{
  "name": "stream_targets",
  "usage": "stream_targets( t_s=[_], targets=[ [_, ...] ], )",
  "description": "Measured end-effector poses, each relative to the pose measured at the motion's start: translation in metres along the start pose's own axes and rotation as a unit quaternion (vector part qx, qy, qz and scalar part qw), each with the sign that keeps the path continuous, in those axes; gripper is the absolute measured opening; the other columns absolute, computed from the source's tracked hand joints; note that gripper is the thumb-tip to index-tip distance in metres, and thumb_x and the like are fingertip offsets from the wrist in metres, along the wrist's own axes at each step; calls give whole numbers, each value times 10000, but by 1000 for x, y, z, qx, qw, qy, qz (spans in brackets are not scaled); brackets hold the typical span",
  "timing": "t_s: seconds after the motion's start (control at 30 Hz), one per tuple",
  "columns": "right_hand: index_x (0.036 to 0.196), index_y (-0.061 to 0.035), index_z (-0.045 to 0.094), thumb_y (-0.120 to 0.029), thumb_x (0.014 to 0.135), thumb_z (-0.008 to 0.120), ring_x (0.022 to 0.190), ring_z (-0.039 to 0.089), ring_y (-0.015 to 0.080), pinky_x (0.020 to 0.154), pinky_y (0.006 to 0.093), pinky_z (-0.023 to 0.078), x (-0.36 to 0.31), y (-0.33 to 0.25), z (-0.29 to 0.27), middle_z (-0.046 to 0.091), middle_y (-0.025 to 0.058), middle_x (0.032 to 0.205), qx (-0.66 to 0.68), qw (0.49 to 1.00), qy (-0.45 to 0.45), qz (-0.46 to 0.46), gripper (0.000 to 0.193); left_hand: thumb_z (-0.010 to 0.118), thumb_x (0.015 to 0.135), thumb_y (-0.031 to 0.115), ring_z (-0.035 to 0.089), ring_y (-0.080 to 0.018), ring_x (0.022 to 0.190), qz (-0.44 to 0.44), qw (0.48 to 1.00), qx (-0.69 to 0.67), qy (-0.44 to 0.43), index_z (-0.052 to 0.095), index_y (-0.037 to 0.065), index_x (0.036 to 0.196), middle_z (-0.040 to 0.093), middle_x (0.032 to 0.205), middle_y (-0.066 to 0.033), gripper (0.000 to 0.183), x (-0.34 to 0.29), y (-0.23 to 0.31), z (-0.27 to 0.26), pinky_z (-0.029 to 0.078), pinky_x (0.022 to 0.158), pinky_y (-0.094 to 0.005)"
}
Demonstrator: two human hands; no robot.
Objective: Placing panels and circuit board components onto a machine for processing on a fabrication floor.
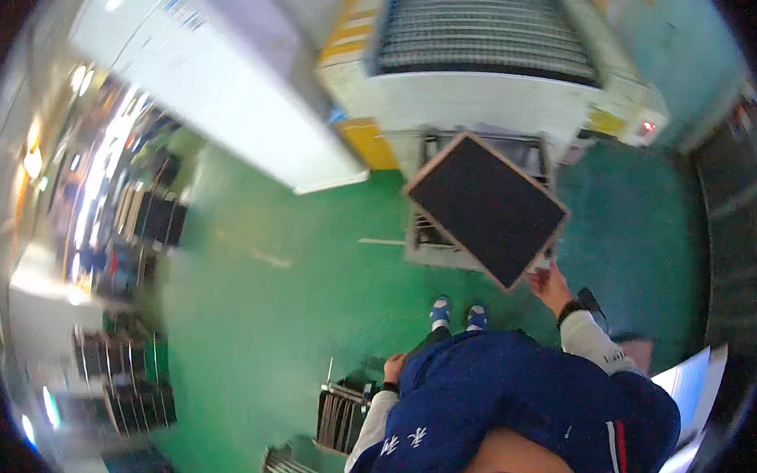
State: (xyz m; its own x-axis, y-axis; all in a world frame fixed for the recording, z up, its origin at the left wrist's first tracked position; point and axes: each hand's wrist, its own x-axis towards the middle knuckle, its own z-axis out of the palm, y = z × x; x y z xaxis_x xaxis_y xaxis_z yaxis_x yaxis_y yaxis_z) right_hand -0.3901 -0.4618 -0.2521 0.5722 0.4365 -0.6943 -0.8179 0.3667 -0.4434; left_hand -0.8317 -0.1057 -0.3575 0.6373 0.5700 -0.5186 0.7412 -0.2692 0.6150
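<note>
A black rectangular panel point(487, 210) with a thin tan border lies at a slant over a metal stand point(446, 255). My right hand point(552, 290) is at the panel's near right edge, its bent fingers against the border; the fingertips are partly hidden there. Down by my left side hangs my left hand point(395, 370), close to a small rack of dark panels point(341, 419). Its fingers are too small and blurred to make out. Both wrists carry dark bands.
Beyond the stand is a pale machine point(488, 105) with a slatted roller bed point(488, 32). A large white cabinet point(224, 83) juts in from the far left. Racks of panels point(123, 381) stand at left on the green floor point(254, 316). A lit screen point(685, 391) is at right.
</note>
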Motion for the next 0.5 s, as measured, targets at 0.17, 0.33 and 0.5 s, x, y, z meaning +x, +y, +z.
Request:
stream_targets(
  t_s=[0.17, 0.33, 0.5],
  targets=[
    [920, -53, 593, -592, 900, 572, 751, 640, 237, 702, 379, 546, -17, -32, 27, 634, 93, 848, 51, 996, 21, -74, 539, 675, 856, 384, 691, -223, 910, -30, 999, -5, -34, 725, 40, 1031, 731, 988, -119, 389, 30, 7, -2, 532, 785, -350],
    [967, -88, 613, -533, 915, 594, 775, 643, 208, 685, 378, 546, -16, -33, 43, 641, 69, 881, 93, 993, 12, -65, 449, 698, 855, 296, 689, -195, 854, 202, 935, 285, -63, 717, 7, 1023, 732, 977, -116, 334, 64, 48, -11, 532, 758, -330],
    [1037, -99, 606, -350, 926, 641, 825, 652, 215, 732, 395, 555, -43, -37, 89, 663, 37, 960, 59, 994, -7, -93, 277, 667, 874, 233, 684, -186, 853, 82, 984, -83, -132, 687, -30, 1054, 726, 1004, -118, 319, 73, 117, -23, 525, 745, -315]
  ],
)
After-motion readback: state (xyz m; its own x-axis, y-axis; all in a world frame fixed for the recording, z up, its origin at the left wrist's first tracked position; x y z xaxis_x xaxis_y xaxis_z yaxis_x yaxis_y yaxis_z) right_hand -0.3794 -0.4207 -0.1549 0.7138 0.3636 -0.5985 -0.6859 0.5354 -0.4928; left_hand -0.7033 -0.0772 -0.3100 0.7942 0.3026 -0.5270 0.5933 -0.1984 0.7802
